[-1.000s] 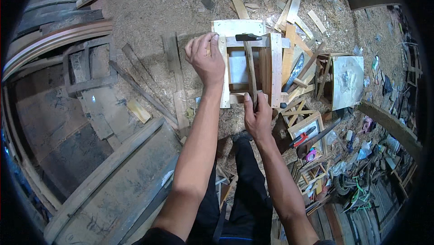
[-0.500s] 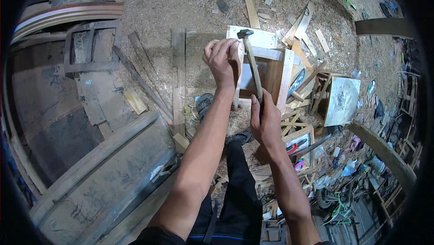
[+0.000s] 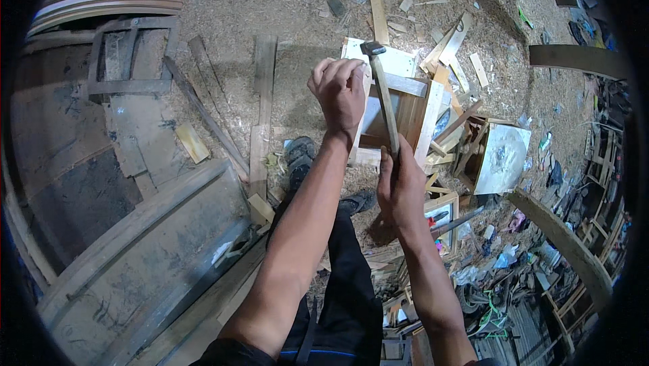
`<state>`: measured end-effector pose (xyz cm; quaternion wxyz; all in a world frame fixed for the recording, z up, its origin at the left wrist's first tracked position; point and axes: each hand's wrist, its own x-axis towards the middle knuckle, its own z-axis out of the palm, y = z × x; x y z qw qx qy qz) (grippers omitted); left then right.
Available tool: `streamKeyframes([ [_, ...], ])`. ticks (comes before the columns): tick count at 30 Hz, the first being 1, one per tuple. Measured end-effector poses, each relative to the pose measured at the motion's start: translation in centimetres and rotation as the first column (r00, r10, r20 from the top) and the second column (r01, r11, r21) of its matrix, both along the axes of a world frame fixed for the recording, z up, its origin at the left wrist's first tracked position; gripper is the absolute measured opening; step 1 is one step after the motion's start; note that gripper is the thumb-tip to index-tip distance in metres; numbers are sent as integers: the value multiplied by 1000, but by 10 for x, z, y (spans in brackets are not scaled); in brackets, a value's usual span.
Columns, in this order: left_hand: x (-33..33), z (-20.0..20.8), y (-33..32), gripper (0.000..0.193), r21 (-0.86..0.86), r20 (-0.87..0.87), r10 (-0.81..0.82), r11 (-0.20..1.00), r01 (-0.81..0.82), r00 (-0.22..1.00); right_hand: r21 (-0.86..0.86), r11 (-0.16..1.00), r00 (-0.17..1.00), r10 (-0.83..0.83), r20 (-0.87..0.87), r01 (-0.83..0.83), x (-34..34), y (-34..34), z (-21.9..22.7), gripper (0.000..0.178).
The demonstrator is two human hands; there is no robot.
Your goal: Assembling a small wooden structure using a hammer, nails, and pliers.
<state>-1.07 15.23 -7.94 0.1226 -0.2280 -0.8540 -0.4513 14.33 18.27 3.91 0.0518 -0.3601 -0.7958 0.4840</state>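
Observation:
My right hand [image 3: 402, 183] is wrapped round the lower end of a hammer's [image 3: 385, 99] wooden handle. The dark hammer head [image 3: 372, 47] is at the far end, over the far left corner of an open wooden box frame [image 3: 427, 123]. At the frame's left side my left hand [image 3: 340, 92] is closed, its fingers curled against the upper edge of the left board [image 3: 368, 99]. Whatever its fingertips may pinch is hidden. A white panel [image 3: 399, 62] forms or lies at the frame's far end.
Wood offcuts [image 3: 478, 68] lie on the sawdust-covered floor. To the right stands a small box with a whitish top [image 3: 503, 158]. A large weathered panel [image 3: 149, 258] lies at the lower left. My sandalled foot [image 3: 301, 153] is near the frame.
My left hand has turned slightly, with its fingers more curled. The hammer stays raised over the frame, its head slightly farther right. The view has shifted a little.

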Motion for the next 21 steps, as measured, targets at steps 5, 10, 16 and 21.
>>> streamKeyframes([
  [5, 1, 3, 4, 14, 20, 64, 1, 1000, -3, 998, 15, 1000, 1000, 13, 8, -13, 5, 4, -1, 27],
  [10, -1, -3, 5, 14, 68, 95, 34, 997, -40, 995, 132, 991, 999, 27, 32, -31, 3, 1, -14, 24],
  [16, -1, 4, 4, 20, 35, 62, -8, 999, 6, 998, 1, 1000, 999, -29, 33, 29, 1, 0, 17, 28],
  [21, -2, 2, 5, 22, 31, 68, -56, 998, 54, 996, 4, 1000, 998, -23, -63, 24, 9, -1, 2, 31],
])
